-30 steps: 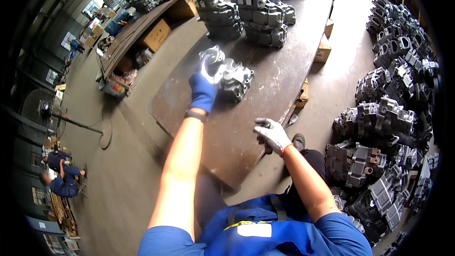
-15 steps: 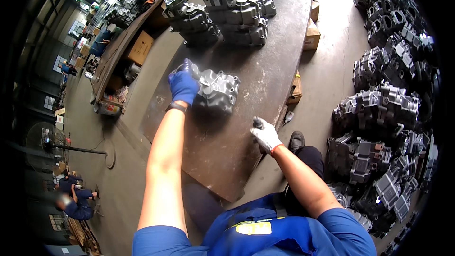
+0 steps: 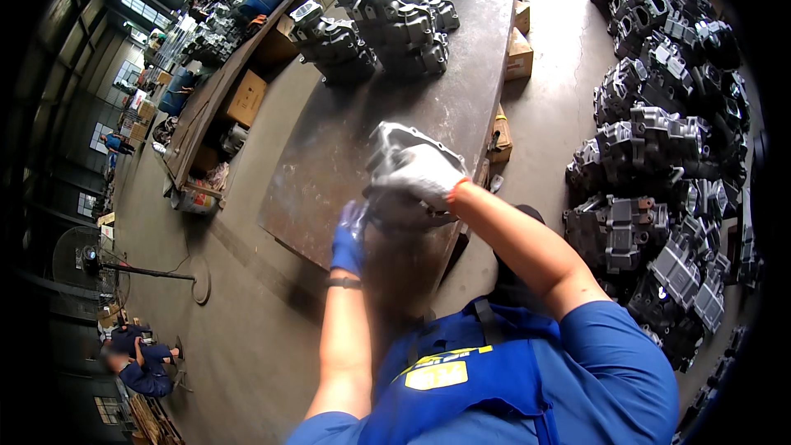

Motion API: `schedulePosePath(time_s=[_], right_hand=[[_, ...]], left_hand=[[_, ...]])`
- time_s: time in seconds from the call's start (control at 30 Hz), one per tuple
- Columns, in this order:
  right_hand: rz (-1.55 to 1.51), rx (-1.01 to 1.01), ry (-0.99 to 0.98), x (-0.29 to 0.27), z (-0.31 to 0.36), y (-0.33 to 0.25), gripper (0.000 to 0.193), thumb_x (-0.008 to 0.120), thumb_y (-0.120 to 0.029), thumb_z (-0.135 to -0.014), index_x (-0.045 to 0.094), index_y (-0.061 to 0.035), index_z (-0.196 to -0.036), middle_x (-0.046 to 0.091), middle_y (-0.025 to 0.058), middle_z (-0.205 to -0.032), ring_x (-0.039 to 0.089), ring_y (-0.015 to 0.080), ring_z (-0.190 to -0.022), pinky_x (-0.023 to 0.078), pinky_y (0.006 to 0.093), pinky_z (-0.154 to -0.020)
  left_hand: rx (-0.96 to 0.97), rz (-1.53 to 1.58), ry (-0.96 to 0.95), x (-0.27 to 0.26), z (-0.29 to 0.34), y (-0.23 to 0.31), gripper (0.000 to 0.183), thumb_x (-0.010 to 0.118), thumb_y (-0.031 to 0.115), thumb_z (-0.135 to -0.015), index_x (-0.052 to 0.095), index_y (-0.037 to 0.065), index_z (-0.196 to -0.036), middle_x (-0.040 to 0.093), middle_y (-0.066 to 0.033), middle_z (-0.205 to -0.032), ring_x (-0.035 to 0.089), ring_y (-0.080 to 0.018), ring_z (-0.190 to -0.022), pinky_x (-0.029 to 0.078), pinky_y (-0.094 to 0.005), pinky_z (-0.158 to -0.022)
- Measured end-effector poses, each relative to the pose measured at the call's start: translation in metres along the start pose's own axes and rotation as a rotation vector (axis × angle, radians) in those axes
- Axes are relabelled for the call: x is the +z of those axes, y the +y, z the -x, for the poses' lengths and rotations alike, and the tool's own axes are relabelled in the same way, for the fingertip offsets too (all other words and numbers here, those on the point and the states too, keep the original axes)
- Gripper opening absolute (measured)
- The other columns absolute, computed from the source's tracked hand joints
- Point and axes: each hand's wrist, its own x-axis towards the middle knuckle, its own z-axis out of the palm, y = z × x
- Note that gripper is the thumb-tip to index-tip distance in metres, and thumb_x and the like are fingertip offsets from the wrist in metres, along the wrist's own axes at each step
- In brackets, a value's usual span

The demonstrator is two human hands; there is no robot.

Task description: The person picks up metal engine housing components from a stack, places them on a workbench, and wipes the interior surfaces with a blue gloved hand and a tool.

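A grey cast-metal housing is tilted up over the near part of the dark metal tabletop, its flanged rim facing up and away. My right hand, in a white glove with an orange cuff, is closed on the housing, its fingertips partly hidden behind the metal. At the housing's left side is my left hand, in a blue glove, fingers stretched out and slightly blurred. Its fingertips come close to the casting; whether they touch is unclear. The small dark tool seen earlier in my right hand is not visible.
Stacked housings stand at the table's far end. Many similar castings are piled on the floor to the right. Cardboard boxes sit by the table's right edge. Leftward are another bench, a standing fan and a seated person.
My right hand has moved left and up onto the housing. The housing has come nearer and been tilted. My left hand has left its top and dropped to its near left side.
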Motion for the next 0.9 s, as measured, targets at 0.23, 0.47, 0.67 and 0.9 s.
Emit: schedulePosePath(time_s=[0.23, 0.47, 0.67, 0.9], right_hand=[[0.171, -0.177, -0.163, 0.054, 0.015, 0.002, 0.029, 0.072, -0.027, -0.08, 0.072, -0.0077, -0.102, 0.072, 0.016, -0.095, 0.069, 0.0309, -0.087, 0.054, 0.0424, -0.079], [0.266, 0.09, 0.239, -0.019, 0.075, 0.044, 0.057, 0.071, -0.038, -0.078, 0.06, 0.0048, -0.114, 0.069, 0.0236, -0.105, 0.067, 0.0373, -0.099, 0.052, 0.04, -0.088], [-0.102, 0.213, 0.246, -0.049, 0.135, 0.109, 0.034, 0.062, -0.027, -0.094, 0.064, -0.003, -0.118, 0.063, 0.0056, -0.082, 0.06, 0.0141, -0.069, 0.051, 0.0337, -0.061], [-0.357, 0.275, 0.193, -0.011, 0.126, 0.123, 0.029, 0.054, -0.032, -0.1, 0.061, -0.0057, -0.108, 0.065, 0.0074, -0.079, 0.061, 0.0152, -0.06, 0.049, 0.0295, -0.05]], left_hand=[[-0.461, 0.341, 0.185, 0.048, 0.047, 0.14, 0.051, 0.059, 0.047, -0.098, 0.056, 0.019, -0.14, 0.065, -0.0021, -0.128, 0.062, -0.0151, -0.105, 0.049, -0.0292, -0.086], [-0.424, 0.672, 0.048, 0.016, 0.053, 0.143, 0.05, 0.055, 0.032, -0.099, 0.052, 0.002, -0.139, 0.061, -0.0167, -0.133, 0.062, -0.031, -0.115, 0.055, -0.0424, -0.094], [-0.678, 0.675, 0.031, -0.044, 0.064, 0.109, 0.061, 0.056, 0.043, -0.097, 0.047, 0.008, -0.146, 0.055, -0.015, -0.142, 0.055, -0.0328, -0.126, 0.047, -0.0475, -0.104], [0.413, -1.193, -0.08, 0.055, 0.085, 0.161, 0.099, 0.087, 0.049, -0.068, 0.042, 0.005, -0.146, 0.051, -0.0248, -0.14, 0.052, -0.042, -0.125, 0.047, -0.0474, -0.101]])
